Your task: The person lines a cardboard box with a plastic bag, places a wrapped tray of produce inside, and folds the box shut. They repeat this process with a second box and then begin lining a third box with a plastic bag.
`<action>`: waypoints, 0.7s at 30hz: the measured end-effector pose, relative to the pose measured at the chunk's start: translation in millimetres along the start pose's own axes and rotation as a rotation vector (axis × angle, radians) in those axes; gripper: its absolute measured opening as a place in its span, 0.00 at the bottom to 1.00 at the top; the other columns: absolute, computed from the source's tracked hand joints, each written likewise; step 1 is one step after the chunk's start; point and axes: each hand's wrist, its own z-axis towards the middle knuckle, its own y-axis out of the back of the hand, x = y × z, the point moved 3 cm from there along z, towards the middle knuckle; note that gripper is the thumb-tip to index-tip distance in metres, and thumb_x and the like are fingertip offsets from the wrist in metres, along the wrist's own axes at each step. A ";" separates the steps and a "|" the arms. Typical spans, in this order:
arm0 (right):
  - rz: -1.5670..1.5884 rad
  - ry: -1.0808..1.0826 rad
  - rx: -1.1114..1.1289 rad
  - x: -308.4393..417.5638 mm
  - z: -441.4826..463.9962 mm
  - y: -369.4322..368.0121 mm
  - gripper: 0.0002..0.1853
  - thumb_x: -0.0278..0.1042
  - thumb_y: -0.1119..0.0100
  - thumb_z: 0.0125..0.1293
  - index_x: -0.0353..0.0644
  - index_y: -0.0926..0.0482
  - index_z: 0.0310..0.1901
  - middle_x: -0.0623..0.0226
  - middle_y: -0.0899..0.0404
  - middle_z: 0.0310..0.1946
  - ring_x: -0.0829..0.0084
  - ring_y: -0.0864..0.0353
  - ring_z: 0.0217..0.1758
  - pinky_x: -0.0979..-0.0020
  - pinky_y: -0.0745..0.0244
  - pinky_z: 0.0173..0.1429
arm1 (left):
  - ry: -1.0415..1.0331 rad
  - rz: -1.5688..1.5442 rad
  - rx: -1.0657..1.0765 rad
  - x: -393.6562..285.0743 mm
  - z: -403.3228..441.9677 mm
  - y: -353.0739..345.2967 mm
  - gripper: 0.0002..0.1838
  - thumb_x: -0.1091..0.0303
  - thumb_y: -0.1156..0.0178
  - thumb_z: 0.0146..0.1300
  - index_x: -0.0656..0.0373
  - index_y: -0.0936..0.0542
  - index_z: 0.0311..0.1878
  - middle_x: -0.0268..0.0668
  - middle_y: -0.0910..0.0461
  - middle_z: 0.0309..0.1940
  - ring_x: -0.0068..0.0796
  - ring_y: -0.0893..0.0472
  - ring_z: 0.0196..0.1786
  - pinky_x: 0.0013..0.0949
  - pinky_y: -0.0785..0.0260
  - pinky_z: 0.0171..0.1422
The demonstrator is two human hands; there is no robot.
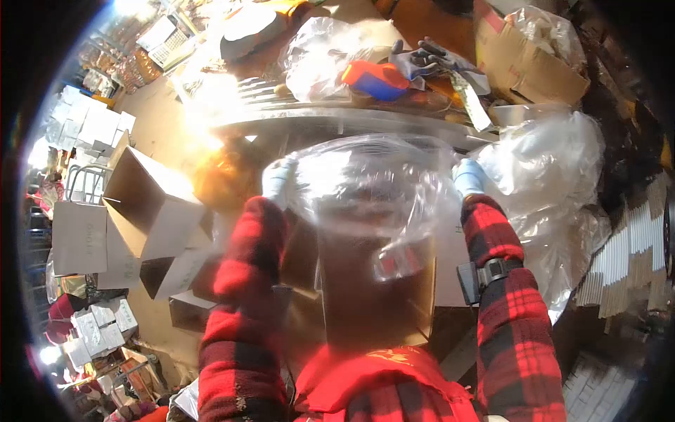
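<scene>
A clear plastic bag (380, 183) is stretched between my two gloved hands, above an open cardboard box (373, 302) in front of my body. My left hand (280, 181), in a pale glove, is closed on the bag's left side. On the right side, my right hand (469, 178), gloved in light blue, grips the bag's other edge. A small item with red and white marks (397, 264) shows through or beneath the lower part of the plastic; I cannot make out which.
Open cardboard boxes (155, 204) stand at the left. A metal-edged table (337, 117) ahead holds plastic, dark gloves (429, 60) and a red-and-blue object (376, 79). Bunched clear plastic (555, 162) hangs at the right, near stacked flat cardboard (626, 246).
</scene>
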 end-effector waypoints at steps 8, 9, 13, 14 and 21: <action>0.701 -0.253 0.380 16.6 -78.1 -71.8 0.24 0.57 0.51 0.56 0.42 0.20 0.38 0.58 0.20 0.31 0.57 0.23 0.35 0.63 0.30 0.43 | 0.364 -0.216 0.176 79.2 -43.3 43.1 0.08 0.63 0.43 0.60 0.57 0.24 0.37 0.28 0.24 0.27 0.18 0.27 0.26 0.24 0.35 0.27; 0.705 -0.257 0.422 11.1 -84.2 -84.5 0.23 0.55 0.51 0.56 0.42 0.20 0.38 0.58 0.20 0.31 0.58 0.23 0.34 0.63 0.30 0.41 | 0.363 -0.211 0.177 74.4 -47.0 54.6 0.08 0.63 0.43 0.60 0.57 0.24 0.37 0.28 0.24 0.27 0.18 0.27 0.26 0.24 0.35 0.27; 0.803 -0.316 0.717 -42.2 -100.4 -115.5 0.18 0.47 0.49 0.57 0.41 0.20 0.38 0.58 0.20 0.30 0.61 0.22 0.32 0.64 0.29 0.36 | 0.425 -0.049 0.508 27.1 -81.3 68.7 0.08 0.67 0.41 0.56 0.57 0.24 0.38 0.28 0.25 0.26 0.16 0.29 0.25 0.20 0.38 0.25; 0.839 -0.354 0.795 -54.6 -108.3 -115.6 0.17 0.46 0.48 0.57 0.41 0.20 0.38 0.58 0.20 0.30 0.62 0.22 0.31 0.64 0.29 0.35 | 0.494 0.096 0.595 42.7 -71.1 98.7 0.08 0.66 0.41 0.55 0.57 0.24 0.37 0.28 0.26 0.23 0.16 0.30 0.24 0.20 0.38 0.26; 0.446 -0.012 0.786 -79.9 -220.7 -124.5 0.15 0.42 0.48 0.60 0.40 0.21 0.40 0.61 0.20 0.29 0.67 0.21 0.29 0.66 0.28 0.29 | 0.107 0.932 0.543 77.9 -72.6 147.1 0.11 0.63 0.42 0.52 0.62 0.20 0.25 0.36 0.23 0.19 0.23 0.25 0.25 0.30 0.35 0.28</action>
